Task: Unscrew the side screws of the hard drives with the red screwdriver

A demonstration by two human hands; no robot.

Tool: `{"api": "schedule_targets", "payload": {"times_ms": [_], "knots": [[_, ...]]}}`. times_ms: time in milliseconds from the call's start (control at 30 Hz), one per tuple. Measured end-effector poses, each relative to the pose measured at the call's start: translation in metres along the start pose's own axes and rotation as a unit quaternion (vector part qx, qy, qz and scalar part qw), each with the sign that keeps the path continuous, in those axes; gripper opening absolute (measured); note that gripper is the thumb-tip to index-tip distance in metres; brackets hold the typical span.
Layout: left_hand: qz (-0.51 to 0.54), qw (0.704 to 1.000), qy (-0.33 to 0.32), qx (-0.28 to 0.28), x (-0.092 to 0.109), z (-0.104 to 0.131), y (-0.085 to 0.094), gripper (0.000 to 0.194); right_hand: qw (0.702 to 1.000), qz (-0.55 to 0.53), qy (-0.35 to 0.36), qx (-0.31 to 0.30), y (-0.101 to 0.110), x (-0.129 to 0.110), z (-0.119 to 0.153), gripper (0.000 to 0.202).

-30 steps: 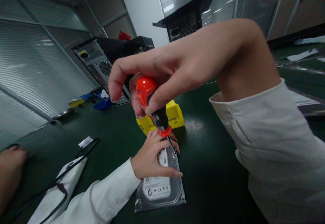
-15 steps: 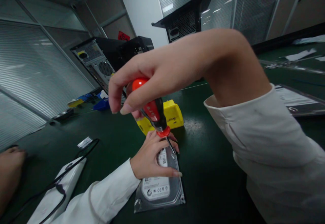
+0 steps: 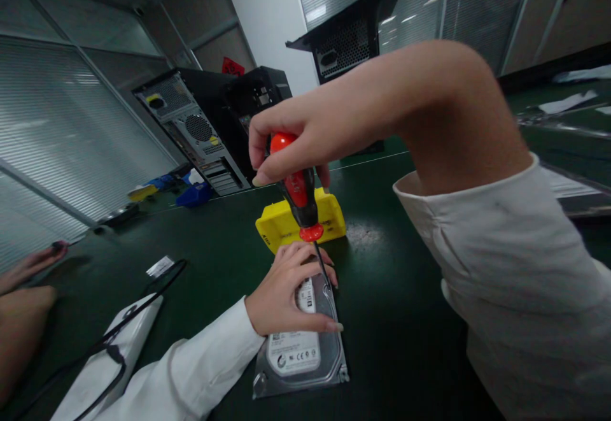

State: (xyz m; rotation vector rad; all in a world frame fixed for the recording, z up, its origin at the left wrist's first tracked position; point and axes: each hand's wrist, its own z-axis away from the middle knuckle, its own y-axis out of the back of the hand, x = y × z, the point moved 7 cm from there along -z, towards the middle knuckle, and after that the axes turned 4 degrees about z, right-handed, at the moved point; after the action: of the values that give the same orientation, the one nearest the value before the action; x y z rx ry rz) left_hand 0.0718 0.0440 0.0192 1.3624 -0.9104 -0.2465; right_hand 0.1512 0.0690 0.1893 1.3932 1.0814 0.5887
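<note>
A silver hard drive (image 3: 305,363) with a white label lies on the dark green table. My left hand (image 3: 289,290) grips its upper part, the thumb on the right edge and the fingers curled over the far end. Above it my right hand (image 3: 305,134) is closed round the handle of a red and black screwdriver (image 3: 300,195). The screwdriver tilts slightly, and its tip meets the drive near the upper right corner, beside my left fingers. Just beyond my left hand stands a yellow plastic bin (image 3: 281,222).
Black computer cases (image 3: 195,121) stand at the back. A white box (image 3: 114,351) with a black cable lies at the left, near a small label (image 3: 160,267). Another person's hand (image 3: 35,265) shows at the left edge. Blue bins (image 3: 195,195) sit further back.
My right hand has shifted right and slightly up, and the screwdriver is more upright. My left hand and the drive have stayed put. The other person's hand at the left now shows more, holding something dark.
</note>
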Motion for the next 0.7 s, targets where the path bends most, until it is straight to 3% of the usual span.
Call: {"api": "schedule_targets", "payload": {"times_ms": [167,267,433,533,700], "knots": [[0.008,1.000,0.007,-0.002,-0.007,0.003,-0.002,0.054,0.996,-0.045,0.073,-0.007,0.002,-0.008,0.004,0.040],[0.014,1.000,0.007,-0.001,-0.008,0.004,-0.002,0.054,0.987,-0.090,0.122,-0.047,0.000,-0.013,0.008,0.047],[0.012,1.000,0.006,0.000,-0.005,0.006,-0.002,0.054,0.968,-0.133,0.197,-0.080,-0.004,-0.021,0.016,0.027],[0.012,1.000,0.002,0.004,-0.003,0.005,-0.003,0.055,0.971,-0.127,0.194,-0.063,-0.006,-0.023,0.014,0.018],[0.009,1.000,0.004,0.004,-0.001,-0.001,-0.002,0.054,0.976,-0.122,0.173,-0.053,-0.006,-0.025,0.006,0.026]]}}
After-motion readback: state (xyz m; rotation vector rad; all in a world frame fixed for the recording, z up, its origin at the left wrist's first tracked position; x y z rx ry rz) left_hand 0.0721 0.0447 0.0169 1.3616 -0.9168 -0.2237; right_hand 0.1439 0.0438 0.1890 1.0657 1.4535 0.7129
